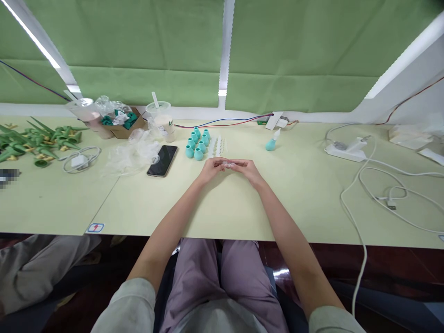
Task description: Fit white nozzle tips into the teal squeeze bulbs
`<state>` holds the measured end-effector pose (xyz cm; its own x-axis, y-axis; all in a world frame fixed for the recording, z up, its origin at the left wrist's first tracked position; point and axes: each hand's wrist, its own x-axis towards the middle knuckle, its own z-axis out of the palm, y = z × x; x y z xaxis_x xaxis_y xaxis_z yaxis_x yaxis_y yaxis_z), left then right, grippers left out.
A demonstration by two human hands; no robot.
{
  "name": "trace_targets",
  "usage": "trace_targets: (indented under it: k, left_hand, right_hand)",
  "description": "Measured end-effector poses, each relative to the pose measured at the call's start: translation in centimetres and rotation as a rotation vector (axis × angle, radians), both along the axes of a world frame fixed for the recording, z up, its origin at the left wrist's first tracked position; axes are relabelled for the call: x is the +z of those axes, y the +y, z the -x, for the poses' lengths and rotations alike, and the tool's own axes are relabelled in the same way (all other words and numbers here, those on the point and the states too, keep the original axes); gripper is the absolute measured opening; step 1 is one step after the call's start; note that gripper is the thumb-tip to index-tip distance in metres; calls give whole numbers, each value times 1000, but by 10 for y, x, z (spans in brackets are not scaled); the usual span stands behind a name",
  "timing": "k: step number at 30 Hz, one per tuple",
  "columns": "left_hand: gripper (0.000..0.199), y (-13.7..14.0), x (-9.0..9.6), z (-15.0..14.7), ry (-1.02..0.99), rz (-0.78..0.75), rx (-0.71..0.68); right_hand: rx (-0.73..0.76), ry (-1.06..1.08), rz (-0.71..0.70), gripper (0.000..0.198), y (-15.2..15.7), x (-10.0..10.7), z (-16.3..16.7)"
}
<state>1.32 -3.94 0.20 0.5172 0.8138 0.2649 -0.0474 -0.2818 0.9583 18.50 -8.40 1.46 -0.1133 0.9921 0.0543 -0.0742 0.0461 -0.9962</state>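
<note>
My left hand [212,168] and my right hand [247,169] meet at the middle of the pale table [222,203]. Together they pinch a small clear plastic piece [229,164] between their fingertips. Just beyond them stands a cluster of several teal rubber bulbs [197,142]. Beside the bulbs sits a row of clear plastic tips [217,146]. One assembled teal bulb with a white tip [271,143] stands alone farther right.
A black phone [162,160] and crumpled clear bags [133,152] lie to the left. A cardboard box [122,125], two drink cups, green cone parts [38,141] and a charger [79,160] sit far left. A power strip [347,150] with white cables is right.
</note>
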Motion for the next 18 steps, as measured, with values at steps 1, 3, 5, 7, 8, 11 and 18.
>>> trace_targets:
  k: [1,3,5,7,8,11,18]
  left_hand:
    - [34,0,0,0,5,-9,13]
    - [32,0,0,0,17,-32,35]
    - [31,-1,1,0,32,-56,56]
    - [30,-2,3,0,50,-75,76]
    - [30,-2,4,0,59,-83,88]
    - [30,-3,7,0,80,-102,111]
    - [32,-4,8,-1,57,-97,109]
  right_hand:
    - [-3,3,1,46,0,0,1]
    - [-14,7,-2,48,0,-1,2]
    - [-29,15,-9,47,-1,-2,3]
    - [-48,26,-20,45,-1,-2,5]
    - [-60,31,-25,44,-1,-2,6]
    - [-103,41,-41,42,-2,-2,10]
    - [-211,27,-95,43,-3,-4,16]
